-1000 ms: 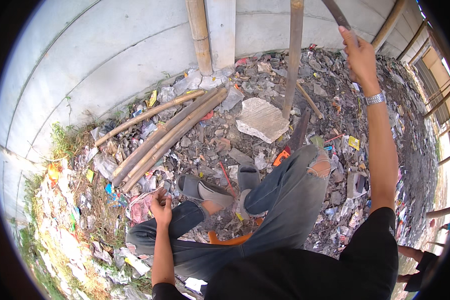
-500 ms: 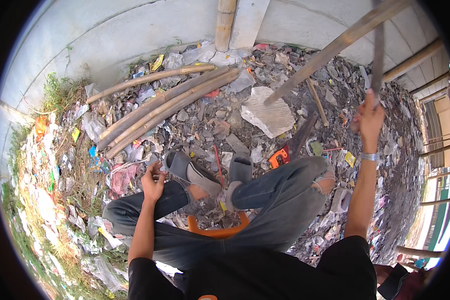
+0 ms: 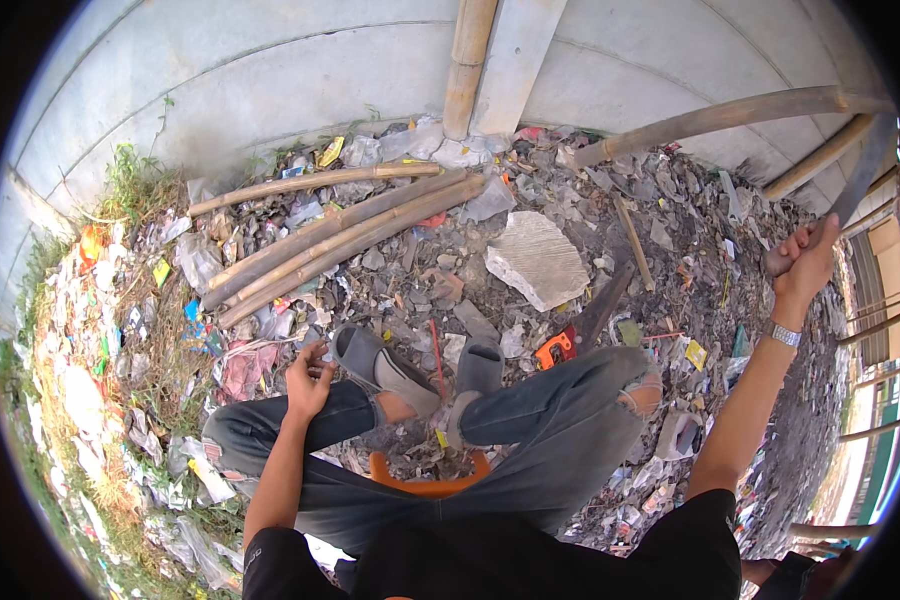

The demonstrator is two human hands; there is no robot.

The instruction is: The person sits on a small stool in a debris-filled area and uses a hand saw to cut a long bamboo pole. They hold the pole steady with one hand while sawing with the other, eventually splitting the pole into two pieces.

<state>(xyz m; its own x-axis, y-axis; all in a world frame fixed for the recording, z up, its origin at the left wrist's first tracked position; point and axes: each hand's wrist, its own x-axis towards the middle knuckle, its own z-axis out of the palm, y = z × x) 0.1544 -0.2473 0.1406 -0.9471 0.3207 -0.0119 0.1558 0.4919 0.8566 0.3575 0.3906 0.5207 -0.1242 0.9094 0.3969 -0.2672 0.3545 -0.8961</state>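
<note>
My right hand [image 3: 808,265] is wrapped round the handle of a machete [image 3: 862,175], its dark blade pointing up and away at the far right. A bamboo pole [image 3: 730,122] meets the blade near its tip and slopes down to the left, raised before the wall; whether the blade is stuck in it I cannot tell. Over my left shin, my left hand [image 3: 308,382] hovers with loosely bent fingers and nothing in them. A handsaw with an orange handle [image 3: 556,348] lies by my right knee, near a pale concrete slab [image 3: 538,260].
Several bamboo poles [image 3: 340,240] lie on the litter-covered ground at the left. A concrete wall [image 3: 300,70] closes off the far side, with an upright bamboo post [image 3: 468,70] against it. I sit on an orange stool [image 3: 430,487]. Part of another person [image 3: 785,575] shows at the lower right.
My right hand has swung out to the right with the machete. The bamboo pole has risen off the slab area and moved toward the wall. My left hand has barely moved.
</note>
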